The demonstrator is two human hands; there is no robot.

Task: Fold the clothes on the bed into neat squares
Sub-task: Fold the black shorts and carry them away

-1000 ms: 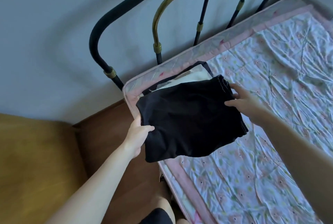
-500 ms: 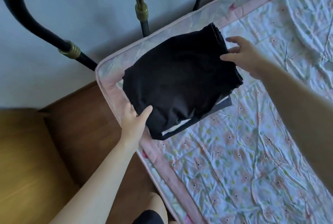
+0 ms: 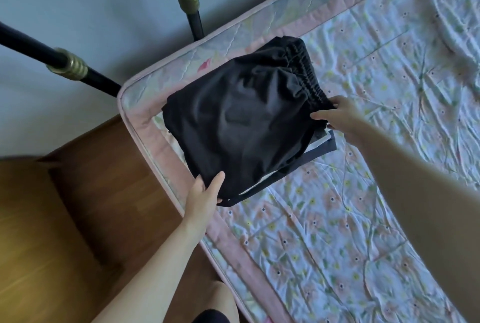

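Clothes on the bed: two folded pieces stacked at the corner of the mattress (image 3: pixel 181 63) nearest the bed frame (image 3: pixel 78 69).

Floral sheet (image 3: pixel 350 206), wrinkled, pink-edged, spread over most of the mattress top.

Black folded garment (image 3: pixel 241 120), top of stack, roughly square, gathered elastic waistband along its far right edge. Lying flat on the piece beneath, overhanging it toward the bed corner.

Second folded piece (image 3: pixel 309 158), light fabric with dark trim, under the black garment; only a strip visible along the near right edge.

Right hand (image 3: pixel 337 120), at the right corner of the stack by the waistband end. Thumb on top of the black cloth, fingers curled under the edge, pinching it.

Left hand (image 3: pixel 205 193), at the near corner of the stack. Thumb over the top of the black cloth, fingers tucked beneath, gripping that corner.

Wooden floor (image 3: pixel 104 180) beside the bed.
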